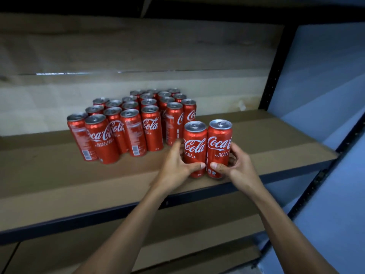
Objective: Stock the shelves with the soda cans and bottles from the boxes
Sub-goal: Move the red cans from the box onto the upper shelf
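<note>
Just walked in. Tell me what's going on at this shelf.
A person is stocking red soda cans on the brown shelf board. The left hand grips one can and the right hand grips another can, both upright, side by side near the front edge. A block of cans already stands in rows behind and to the left.

— What fills the upper half of the frame?
— A pale brown backing board (138, 56) behind the rack, creased, with a bright horizontal seam across it.
— And at right?
— A dark metal upright (275, 72) with punched holes, then a light blue wall (324, 66).
— Lower down?
— A dark-edged lower shelf (197, 252) with a brown board. Light is dim overall.
</note>
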